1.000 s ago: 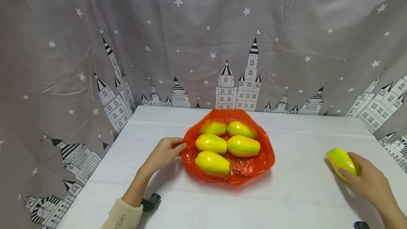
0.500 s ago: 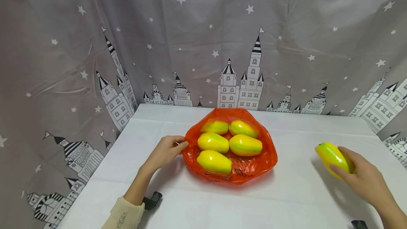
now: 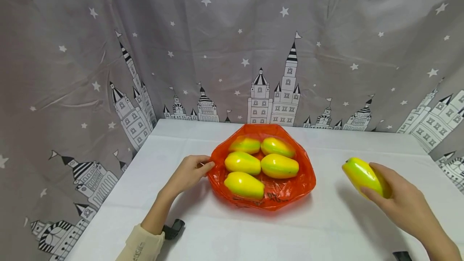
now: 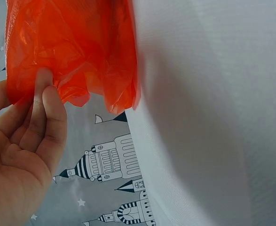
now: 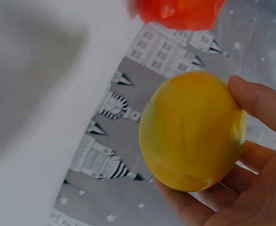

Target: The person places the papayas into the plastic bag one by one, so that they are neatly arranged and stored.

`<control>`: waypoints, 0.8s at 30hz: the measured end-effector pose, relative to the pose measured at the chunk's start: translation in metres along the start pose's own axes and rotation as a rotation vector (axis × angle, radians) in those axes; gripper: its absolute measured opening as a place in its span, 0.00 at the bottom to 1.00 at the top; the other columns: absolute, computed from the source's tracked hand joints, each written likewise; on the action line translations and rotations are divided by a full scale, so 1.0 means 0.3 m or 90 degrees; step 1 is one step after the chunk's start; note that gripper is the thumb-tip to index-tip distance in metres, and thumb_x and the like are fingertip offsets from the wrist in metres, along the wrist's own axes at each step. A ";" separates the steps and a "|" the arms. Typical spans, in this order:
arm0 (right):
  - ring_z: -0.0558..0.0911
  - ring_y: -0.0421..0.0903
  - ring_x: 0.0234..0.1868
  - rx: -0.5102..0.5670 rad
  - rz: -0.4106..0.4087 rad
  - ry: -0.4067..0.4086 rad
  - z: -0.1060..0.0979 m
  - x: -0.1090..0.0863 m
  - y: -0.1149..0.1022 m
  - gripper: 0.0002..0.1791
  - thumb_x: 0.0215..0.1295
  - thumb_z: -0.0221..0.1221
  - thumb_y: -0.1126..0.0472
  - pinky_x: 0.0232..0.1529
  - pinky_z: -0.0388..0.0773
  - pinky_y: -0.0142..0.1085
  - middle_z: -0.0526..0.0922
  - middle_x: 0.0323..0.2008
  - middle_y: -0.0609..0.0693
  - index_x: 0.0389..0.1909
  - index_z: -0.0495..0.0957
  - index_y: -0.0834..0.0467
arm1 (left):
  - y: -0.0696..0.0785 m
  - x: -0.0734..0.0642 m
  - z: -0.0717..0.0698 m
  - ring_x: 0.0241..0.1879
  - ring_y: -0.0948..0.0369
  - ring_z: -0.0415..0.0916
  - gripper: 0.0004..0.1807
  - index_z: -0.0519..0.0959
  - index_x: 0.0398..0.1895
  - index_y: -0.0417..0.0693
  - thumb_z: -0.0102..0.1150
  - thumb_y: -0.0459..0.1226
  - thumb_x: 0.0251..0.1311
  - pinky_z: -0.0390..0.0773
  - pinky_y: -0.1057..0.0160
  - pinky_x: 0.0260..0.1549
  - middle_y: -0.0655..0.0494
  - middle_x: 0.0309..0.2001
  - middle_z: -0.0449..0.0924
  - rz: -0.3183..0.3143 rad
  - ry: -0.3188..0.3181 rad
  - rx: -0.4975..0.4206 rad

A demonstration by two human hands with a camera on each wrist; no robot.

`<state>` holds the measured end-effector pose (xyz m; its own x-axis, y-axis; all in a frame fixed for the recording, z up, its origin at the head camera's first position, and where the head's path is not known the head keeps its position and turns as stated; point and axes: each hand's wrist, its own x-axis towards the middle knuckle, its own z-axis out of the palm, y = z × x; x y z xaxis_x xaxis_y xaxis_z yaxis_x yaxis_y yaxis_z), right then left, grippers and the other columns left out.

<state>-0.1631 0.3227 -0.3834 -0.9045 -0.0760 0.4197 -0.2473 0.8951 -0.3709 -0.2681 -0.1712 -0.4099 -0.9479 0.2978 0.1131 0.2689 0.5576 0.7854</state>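
A red plastic bag (image 3: 288,192) lies spread wide on the white table, its mouth facing up. Inside it rest several yellow-green papayas (image 3: 280,166). My left hand (image 3: 188,173) pinches the bag's left rim between thumb and fingers; in the left wrist view the fingertips (image 4: 43,77) press into the thin red plastic. To the right of the bag, my right hand (image 3: 404,198) grips one more papaya (image 3: 363,176), raised over the table with its shadow below. The right wrist view shows that papaya's rounded yellow end (image 5: 192,132), with thumb and fingers around it.
The table (image 3: 319,233) wears a white cloth. Behind and to the sides hangs a grey curtain (image 3: 217,23) printed with castles and stars. A black wrist-worn device (image 3: 175,228) shows beside the left sleeve (image 3: 141,243).
My right hand has carried the papaya leftward and up off the table, closer to the bag. The left hand stays on the bag's rim, and the papayas inside have not moved.
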 end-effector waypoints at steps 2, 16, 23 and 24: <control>0.73 0.53 0.37 0.006 -0.004 -0.005 -0.001 0.002 -0.022 0.36 0.56 0.72 0.56 0.32 0.66 0.38 0.79 0.49 0.62 0.62 0.71 0.65 | -0.001 0.000 0.000 0.31 0.59 0.78 0.14 0.83 0.49 0.35 0.56 0.35 0.69 0.80 0.60 0.35 0.52 0.36 0.84 0.001 -0.001 0.003; 0.73 0.39 0.39 0.079 -0.056 -0.041 0.013 0.000 -0.176 0.36 0.55 0.73 0.54 0.39 0.67 0.20 0.81 0.51 0.52 0.64 0.73 0.58 | 0.003 0.001 0.000 0.31 0.59 0.78 0.14 0.82 0.49 0.35 0.56 0.35 0.69 0.80 0.60 0.35 0.52 0.35 0.84 0.001 -0.010 -0.001; 0.74 0.39 0.41 0.115 -0.087 -0.045 0.034 0.023 -0.227 0.35 0.56 0.72 0.55 0.40 0.70 0.22 0.80 0.52 0.48 0.64 0.73 0.57 | -0.003 0.001 0.002 0.31 0.60 0.78 0.14 0.82 0.49 0.35 0.57 0.35 0.69 0.80 0.61 0.35 0.53 0.35 0.84 0.002 -0.010 -0.001; 0.74 0.40 0.42 0.120 -0.086 -0.050 0.036 0.027 -0.233 0.34 0.56 0.72 0.54 0.41 0.70 0.21 0.79 0.53 0.48 0.64 0.73 0.56 | -0.002 0.002 0.002 0.31 0.60 0.78 0.14 0.82 0.49 0.35 0.57 0.35 0.69 0.80 0.61 0.35 0.53 0.35 0.84 0.003 -0.011 -0.001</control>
<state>-0.1570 0.2549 -0.3631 -0.8816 -0.2296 0.4123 -0.4209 0.7778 -0.4668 -0.2686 -0.1709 -0.4108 -0.9436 0.3133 0.1070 0.2733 0.5546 0.7859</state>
